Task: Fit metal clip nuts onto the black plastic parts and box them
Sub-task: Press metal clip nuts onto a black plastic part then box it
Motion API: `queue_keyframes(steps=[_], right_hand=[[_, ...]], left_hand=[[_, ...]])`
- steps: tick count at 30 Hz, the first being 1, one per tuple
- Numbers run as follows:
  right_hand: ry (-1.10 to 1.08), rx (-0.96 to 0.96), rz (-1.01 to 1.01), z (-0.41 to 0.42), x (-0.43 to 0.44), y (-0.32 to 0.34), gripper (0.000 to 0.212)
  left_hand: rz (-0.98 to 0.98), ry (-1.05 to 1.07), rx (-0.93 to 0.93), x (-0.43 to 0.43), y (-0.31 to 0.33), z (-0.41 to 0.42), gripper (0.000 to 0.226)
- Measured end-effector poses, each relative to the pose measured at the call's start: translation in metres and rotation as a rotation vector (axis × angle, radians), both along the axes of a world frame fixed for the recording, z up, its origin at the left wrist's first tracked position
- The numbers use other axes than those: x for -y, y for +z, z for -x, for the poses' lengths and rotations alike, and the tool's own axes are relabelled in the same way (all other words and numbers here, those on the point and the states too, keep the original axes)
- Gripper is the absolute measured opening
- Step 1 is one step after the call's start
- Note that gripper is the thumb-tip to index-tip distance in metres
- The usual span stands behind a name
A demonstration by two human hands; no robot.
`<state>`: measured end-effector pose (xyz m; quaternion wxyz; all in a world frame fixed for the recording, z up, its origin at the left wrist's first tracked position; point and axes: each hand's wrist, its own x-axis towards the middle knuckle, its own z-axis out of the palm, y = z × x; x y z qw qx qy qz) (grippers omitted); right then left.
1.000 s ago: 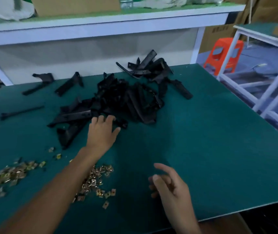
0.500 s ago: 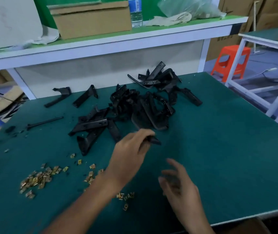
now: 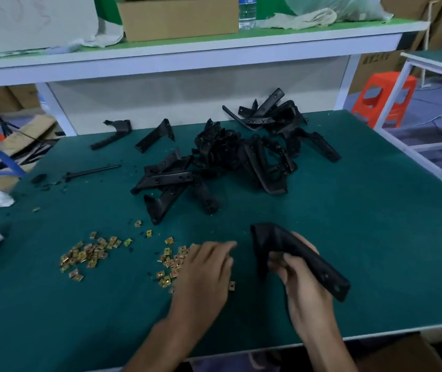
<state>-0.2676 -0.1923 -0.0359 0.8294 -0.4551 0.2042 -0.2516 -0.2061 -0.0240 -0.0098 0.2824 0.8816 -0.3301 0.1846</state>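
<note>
Black angled plastic part [image 3: 281,237] is gripped in the right hand [image 3: 305,288], fingers curled round its middle, near the front of the green table mat [image 3: 375,237]. The left hand [image 3: 203,275] lies palm down, fingers loosely straight, on a scatter of small gold metal clip nuts [image 3: 171,261]. A second scatter [image 3: 85,255] lies further left. Beyond both, a pile of black plastic parts [image 3: 228,162] sits mid-table.

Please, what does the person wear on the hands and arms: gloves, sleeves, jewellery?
Nothing that shows. The left hand and the right hand have no gloves, and no ring, watch or bracelet is visible. Both forearms are bare down to the picture's edge; no sleeve appears.
</note>
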Motion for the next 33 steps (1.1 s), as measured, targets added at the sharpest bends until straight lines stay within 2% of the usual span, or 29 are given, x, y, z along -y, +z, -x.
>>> queue_keyframes(steps=[2, 4, 6, 11, 15, 18, 25, 30, 33], right_hand=[[0.018, 0.020, -0.096, -0.001, 0.002, 0.000, 0.031], [0.054, 0.052, -0.162, -0.001, 0.005, 0.000, 0.033], [0.107, 0.085, -0.201, -0.002, 0.005, 0.003, 0.036], [0.176, 0.071, -0.203, -0.008, -0.002, 0.011, 0.044], [0.227, 0.057, -0.240, -0.018, -0.008, 0.016, 0.049], [0.238, 0.047, -0.282, -0.021, -0.012, 0.014, 0.047], [0.255, 0.004, -0.230, -0.014, -0.016, 0.008, 0.032], [0.223, 0.024, -0.279, -0.014, -0.018, 0.005, 0.039], [0.222, 0.026, -0.290, -0.014, -0.018, 0.004, 0.040]], left_hand=[[-0.076, 0.096, -0.110, -0.005, 0.000, -0.019, 0.031], [-0.238, 0.134, -0.177, -0.005, -0.004, -0.032, 0.038], [-0.309, 0.128, -0.233, -0.004, -0.009, -0.039, 0.036], [-0.109, 0.089, -0.367, -0.006, -0.009, -0.042, 0.008], [0.085, 0.073, -0.560, -0.009, -0.008, -0.037, 0.012], [0.092, 0.088, -0.547, -0.014, -0.008, -0.034, 0.024], [0.257, 0.108, -0.566, -0.021, 0.001, -0.031, 0.011], [0.220, 0.092, -0.523, -0.021, 0.003, -0.030, 0.011], [0.262, 0.104, -0.534, -0.022, 0.003, -0.029, 0.015]])
